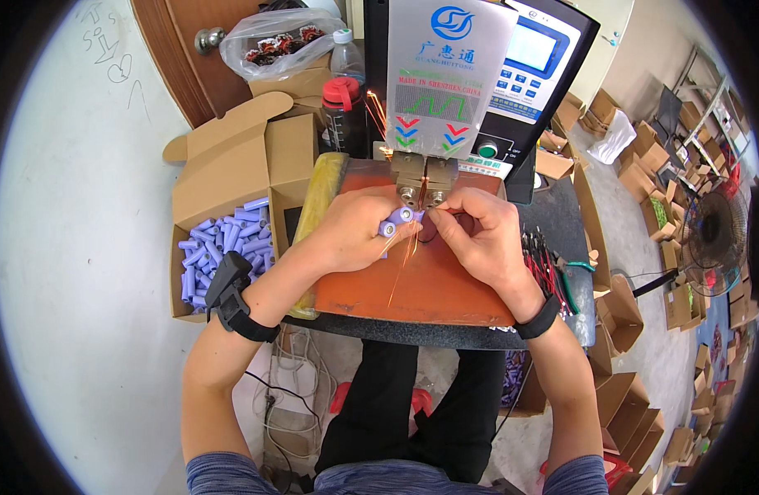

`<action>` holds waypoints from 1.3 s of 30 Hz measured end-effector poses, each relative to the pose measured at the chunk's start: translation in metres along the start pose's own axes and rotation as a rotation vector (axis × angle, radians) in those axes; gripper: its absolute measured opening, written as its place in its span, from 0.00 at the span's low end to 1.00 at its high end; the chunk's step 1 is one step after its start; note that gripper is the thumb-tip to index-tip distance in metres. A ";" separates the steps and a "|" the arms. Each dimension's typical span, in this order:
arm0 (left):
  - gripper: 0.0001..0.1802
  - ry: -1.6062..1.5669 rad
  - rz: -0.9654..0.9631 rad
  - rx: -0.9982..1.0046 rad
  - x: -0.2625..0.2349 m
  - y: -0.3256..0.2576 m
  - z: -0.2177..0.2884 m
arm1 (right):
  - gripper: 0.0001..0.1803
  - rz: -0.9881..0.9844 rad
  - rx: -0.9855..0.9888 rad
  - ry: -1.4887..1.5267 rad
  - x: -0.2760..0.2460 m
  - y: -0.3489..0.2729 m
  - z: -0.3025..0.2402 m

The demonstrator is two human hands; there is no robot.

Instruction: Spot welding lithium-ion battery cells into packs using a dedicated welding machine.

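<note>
Nearest, the person's black trousers [367, 412] show below the near edge of the dark tabletop [445, 333], with pale cables [301, 371] on the floor to the left. An orange mat [396, 289] covers the middle of the tabletop. Over the mat, the left hand [354, 227] is closed around a small group of purple cylindrical cells [387, 228] — two round ends face up, just beneath the metal electrode block [425, 177] of a machine. The right hand [485, 235] is just right of the cells, thumb and forefinger nearly together; whether anything thin is between them I cannot tell. Orange sparks [404, 262] streak toward the near side from the cells.

Right of the mat lie red and black wires [546, 272]. To the left, a yellow strip [321, 219] runs along the mat's edge, and beyond it an open cardboard box [222, 165] holds many loose purple cells.

Farther off stand the grey-fronted machine [445, 62] with its lit screen [532, 48] and, to its left, a dark bottle with a red lid [344, 120] — a clear plastic bag [255, 41] sits beyond. At far right are a fan [714, 231] and more cardboard boxes.
</note>
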State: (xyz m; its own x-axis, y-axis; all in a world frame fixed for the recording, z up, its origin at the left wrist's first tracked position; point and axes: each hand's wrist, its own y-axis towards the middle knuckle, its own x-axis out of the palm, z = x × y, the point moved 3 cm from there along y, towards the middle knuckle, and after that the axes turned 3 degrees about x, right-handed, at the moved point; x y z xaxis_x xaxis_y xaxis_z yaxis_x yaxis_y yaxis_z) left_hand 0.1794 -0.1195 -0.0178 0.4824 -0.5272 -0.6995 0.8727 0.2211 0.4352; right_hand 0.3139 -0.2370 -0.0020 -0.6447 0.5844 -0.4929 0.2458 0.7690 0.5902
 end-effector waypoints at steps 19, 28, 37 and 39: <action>0.13 -0.004 -0.017 -0.041 -0.002 -0.002 -0.001 | 0.01 0.008 0.050 0.148 0.002 -0.001 0.005; 0.11 -0.145 -0.007 -0.085 -0.008 0.000 0.013 | 0.03 0.160 0.174 0.190 -0.007 -0.006 0.019; 0.09 -0.292 -0.041 -0.156 -0.004 -0.005 0.005 | 0.03 0.116 0.447 0.146 -0.146 -0.100 -0.002; 0.08 -0.362 -0.029 -0.190 -0.002 -0.007 -0.005 | 0.02 0.039 0.597 0.070 -0.178 -0.133 -0.004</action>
State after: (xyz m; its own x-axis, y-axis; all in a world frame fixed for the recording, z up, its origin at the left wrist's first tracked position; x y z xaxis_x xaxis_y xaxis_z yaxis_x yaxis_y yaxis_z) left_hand 0.1728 -0.1163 -0.0220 0.4293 -0.7825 -0.4510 0.9004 0.3315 0.2817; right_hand 0.3934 -0.4443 0.0101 -0.6683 0.6121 -0.4227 0.6209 0.7720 0.1361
